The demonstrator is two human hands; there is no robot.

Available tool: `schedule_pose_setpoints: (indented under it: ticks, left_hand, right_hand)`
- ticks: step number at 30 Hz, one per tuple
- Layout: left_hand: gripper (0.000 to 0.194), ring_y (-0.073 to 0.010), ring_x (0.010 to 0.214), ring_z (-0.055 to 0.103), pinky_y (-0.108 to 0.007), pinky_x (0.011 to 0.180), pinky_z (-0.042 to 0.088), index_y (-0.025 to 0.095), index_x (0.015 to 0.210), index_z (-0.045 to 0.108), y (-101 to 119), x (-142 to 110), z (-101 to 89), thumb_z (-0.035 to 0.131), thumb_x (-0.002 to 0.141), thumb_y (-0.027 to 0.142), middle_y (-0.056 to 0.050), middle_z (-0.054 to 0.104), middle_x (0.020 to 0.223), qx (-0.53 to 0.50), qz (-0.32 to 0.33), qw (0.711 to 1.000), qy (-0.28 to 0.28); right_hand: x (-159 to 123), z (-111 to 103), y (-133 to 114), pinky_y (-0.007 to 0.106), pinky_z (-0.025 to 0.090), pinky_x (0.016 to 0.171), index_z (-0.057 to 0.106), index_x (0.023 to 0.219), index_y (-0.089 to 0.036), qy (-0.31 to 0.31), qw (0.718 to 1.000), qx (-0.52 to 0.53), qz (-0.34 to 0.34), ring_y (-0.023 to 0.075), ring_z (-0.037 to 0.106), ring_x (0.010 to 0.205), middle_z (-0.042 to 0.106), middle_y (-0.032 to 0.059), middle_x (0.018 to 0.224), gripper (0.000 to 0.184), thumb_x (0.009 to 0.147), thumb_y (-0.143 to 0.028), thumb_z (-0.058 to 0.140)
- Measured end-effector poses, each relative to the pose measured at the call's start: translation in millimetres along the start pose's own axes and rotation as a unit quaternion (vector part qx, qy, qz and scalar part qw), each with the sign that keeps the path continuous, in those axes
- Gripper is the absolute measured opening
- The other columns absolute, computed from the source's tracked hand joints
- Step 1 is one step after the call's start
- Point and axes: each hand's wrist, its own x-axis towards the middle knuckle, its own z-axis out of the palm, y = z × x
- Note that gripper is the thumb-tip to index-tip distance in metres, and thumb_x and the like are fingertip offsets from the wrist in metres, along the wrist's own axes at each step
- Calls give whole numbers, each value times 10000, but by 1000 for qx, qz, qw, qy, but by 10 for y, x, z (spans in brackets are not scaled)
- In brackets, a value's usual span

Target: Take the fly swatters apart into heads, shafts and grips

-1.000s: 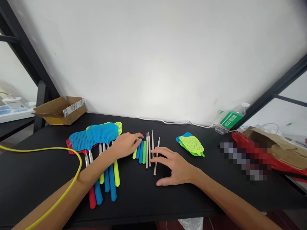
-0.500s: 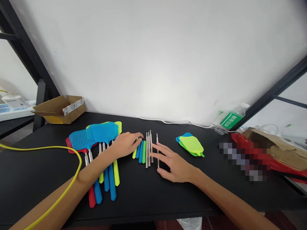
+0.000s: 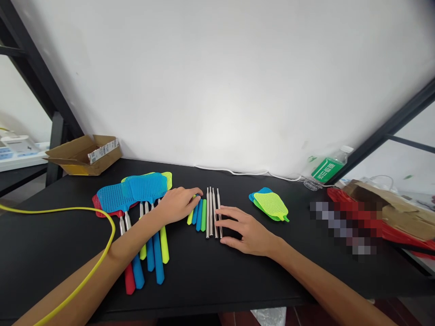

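Note:
My left hand [image 3: 180, 203] rests beside a row of short coloured handles [image 3: 203, 216], its outstretched fingers over their upper ends. The handles are yellow-green, blue and green. Just right of them, several slim metal rods [image 3: 211, 217] lie side by side, nearly parallel. With fingers spread, my right hand [image 3: 246, 232] touches the rightmost rod [image 3: 219, 203] along its side. Farther right lies a small stack of loose mesh fly swatter heads [image 3: 272, 206], yellow-green over blue. Left of my left hand, several whole fly swatters [image 3: 146, 188] overlap, partly hidden by my forearm.
A yellow cable [image 3: 84, 208] crosses in front of my left forearm. An open cardboard box [image 3: 83, 165] stands at the back left. A plastic bottle [image 3: 328, 170] leans at the back right, near red plastic and cardboard [image 3: 404, 213]. A white cord [image 3: 244, 173] runs along the wall.
My right hand has moved slightly left, bringing the rightmost rod close against the others. The rods now lie more evenly. My left hand has stayed in place.

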Motion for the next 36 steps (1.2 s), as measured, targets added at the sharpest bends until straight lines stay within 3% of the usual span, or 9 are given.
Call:
schedule_pose_setpoints:
  ticks: [9,15,18,25,31,36]
  left_hand:
    - [480,-234,682,666,-320,629,410,222,1250,655,2,0,-13,279,1044,438,-27,683,674,2,1,1000,-2]
    - [485,-231,683,674,-313,608,405,224,1313,638,8,-1,-12,293,1043,433,-24,694,676,5,4,1000,2]
    - [497,-226,677,674,-309,584,405,232,1351,629,10,-3,-14,299,1041,435,-23,708,690,6,13,1000,3]
    - [517,-213,692,689,-300,583,440,210,1283,700,28,-5,-38,338,1021,469,-35,740,724,-20,21,999,-13]
    - [533,-208,629,680,-301,581,450,185,1320,686,79,-16,-52,415,986,501,-11,696,629,-53,33,997,-36]
    - [524,-204,611,674,-298,578,431,185,1331,680,149,-36,-67,437,985,494,-2,674,605,-59,49,996,-53]
  right_hand:
    - [-5,-4,-11,379,491,1115,674,1259,-202,-16,1000,22,12,220,574,1309,586,115,1442,307,985,-331,622]
    - [21,-45,-30,450,381,1205,573,1440,-230,-69,997,-26,17,262,398,1468,474,100,1564,503,983,-435,614]
    - [35,-63,-45,474,340,1226,539,1475,-243,-96,994,-45,10,265,357,1492,431,86,1600,489,1020,-423,549]
    - [41,-83,-59,451,421,1166,640,1353,-230,-60,997,-54,0,249,469,1390,553,98,1484,374,1005,-349,575]
    - [35,-80,-68,513,335,1214,544,1466,-237,-96,992,-81,-30,290,328,1504,423,94,1603,474,1010,-366,554]
    - [40,-93,-58,478,377,1189,640,1357,-236,-78,994,-75,-27,266,453,1414,545,88,1501,391,991,-357,576]
